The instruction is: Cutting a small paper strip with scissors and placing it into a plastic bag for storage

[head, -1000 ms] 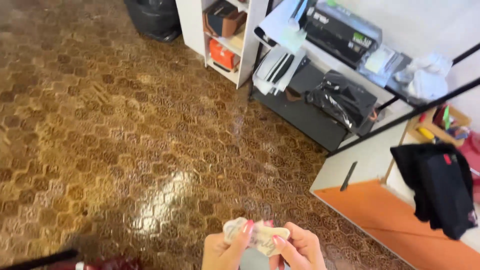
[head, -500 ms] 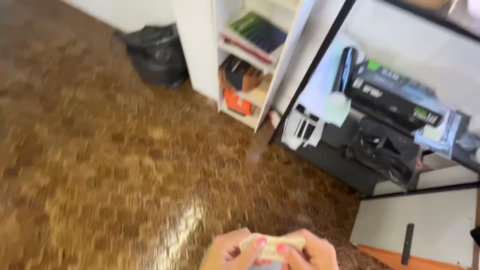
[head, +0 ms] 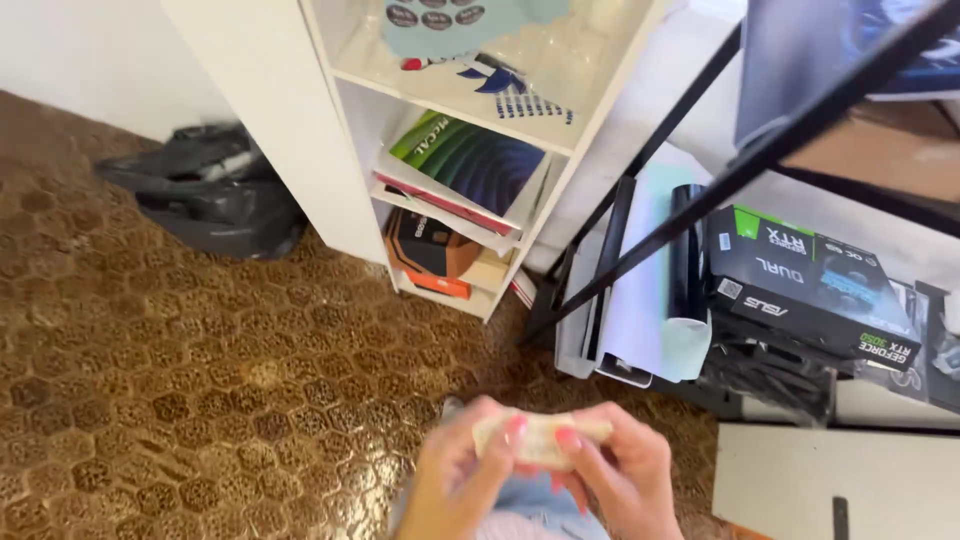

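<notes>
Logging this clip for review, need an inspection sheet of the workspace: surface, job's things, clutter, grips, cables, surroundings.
Surface: glossy brown hexagon-tile floor.
Job's things: small pale folded wad, pinched at both ends.
Clutter: black bag against the wall; dark boxed product on the black rack; rolled sheets.
Grips: left hand and right hand, both closed on the wad.
Cables: dark tangle under the box, too unclear to tell.
Surroundings: white shelf unit holding books and boxes.
</notes>
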